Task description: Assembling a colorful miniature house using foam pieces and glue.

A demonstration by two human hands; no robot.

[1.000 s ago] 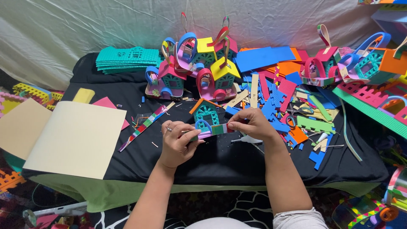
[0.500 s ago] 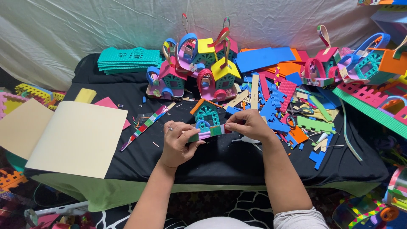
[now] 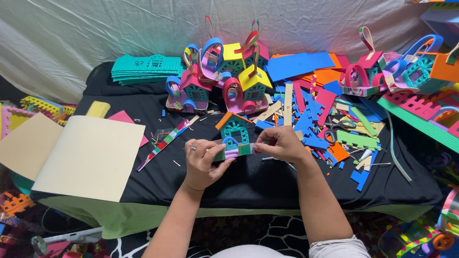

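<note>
Holding steady as half a second ago: left hand and right hand pinching small teal foam house with orange roof over black tablecloth, base strip pressed on.

A teal foam house with orange roof stands on a black tablecloth.
</note>
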